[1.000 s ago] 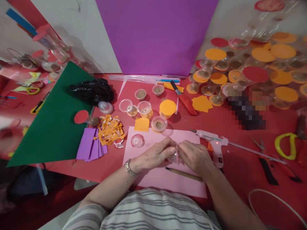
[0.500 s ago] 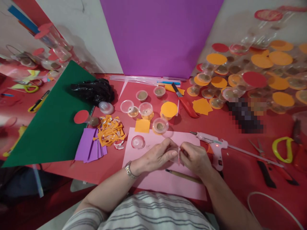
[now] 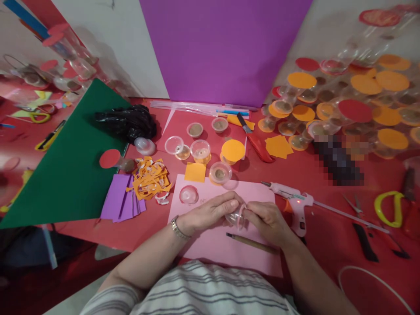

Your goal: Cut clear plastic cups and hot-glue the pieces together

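Observation:
My left hand (image 3: 218, 212), with a watch on its wrist, is wrapped round a small clear plastic cup (image 3: 235, 218). My right hand (image 3: 267, 218) pinches the pinkish rim of the same cup from the right. Both hands are above a pink sheet (image 3: 197, 236). On that sheet a brown-handled pen or brush (image 3: 251, 243) lies just below the cup. A clear cup with a pink rim (image 3: 188, 194) stands on the sheet left of my hands. Beyond them is another clear cup (image 3: 220, 173) with brownish contents.
A glue gun (image 3: 295, 201) with a glue stick lies at right, near yellow-handled scissors (image 3: 389, 209). Orange scraps (image 3: 151, 177), purple strips (image 3: 121, 201) and a green board (image 3: 68, 175) are at left. Several cups with orange and red discs (image 3: 354, 110) stand at back right.
The cup has turned between my hands, so more of its clear body shows and its rim is tilted. My left fingers are straighter over it. The view has shifted slightly.

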Demonstrator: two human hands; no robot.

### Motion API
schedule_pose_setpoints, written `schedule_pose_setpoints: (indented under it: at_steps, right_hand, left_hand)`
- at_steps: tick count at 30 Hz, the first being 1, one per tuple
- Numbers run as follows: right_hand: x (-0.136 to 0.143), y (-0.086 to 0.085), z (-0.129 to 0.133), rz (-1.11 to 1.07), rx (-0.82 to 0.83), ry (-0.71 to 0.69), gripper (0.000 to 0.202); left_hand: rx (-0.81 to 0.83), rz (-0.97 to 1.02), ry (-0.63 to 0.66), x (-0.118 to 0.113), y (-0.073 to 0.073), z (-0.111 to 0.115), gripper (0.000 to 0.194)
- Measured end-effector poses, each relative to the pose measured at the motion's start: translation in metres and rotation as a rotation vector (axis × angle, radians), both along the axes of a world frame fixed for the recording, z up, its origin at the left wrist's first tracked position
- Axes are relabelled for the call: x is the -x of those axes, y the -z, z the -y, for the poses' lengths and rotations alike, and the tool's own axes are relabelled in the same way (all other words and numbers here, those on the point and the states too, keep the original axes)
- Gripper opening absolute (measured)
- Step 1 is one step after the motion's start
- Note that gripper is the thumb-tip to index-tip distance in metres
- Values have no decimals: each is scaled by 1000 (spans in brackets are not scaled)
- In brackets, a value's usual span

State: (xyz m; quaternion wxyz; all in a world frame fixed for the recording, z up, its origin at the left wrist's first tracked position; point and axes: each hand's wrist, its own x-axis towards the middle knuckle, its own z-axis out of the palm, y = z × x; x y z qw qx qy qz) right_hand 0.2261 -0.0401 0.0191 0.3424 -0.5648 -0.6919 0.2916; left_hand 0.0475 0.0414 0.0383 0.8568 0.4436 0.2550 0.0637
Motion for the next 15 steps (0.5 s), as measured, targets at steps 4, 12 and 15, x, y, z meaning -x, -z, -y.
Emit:
schedule_pose_setpoints:
  at_steps: [4, 12, 15]
  right_hand:
    - [-1, 0, 3, -187, 149, -18, 45]
    - [-1, -2, 5, -566, 334, -67, 49]
    - [0, -4, 4, -679, 385, -99, 53]
  left_hand:
    - [119, 49, -20, -2, 2, 0, 51]
    - [266, 63, -7, -3, 5, 3, 55]
    - [303, 66, -21, -3, 10, 4, 54]
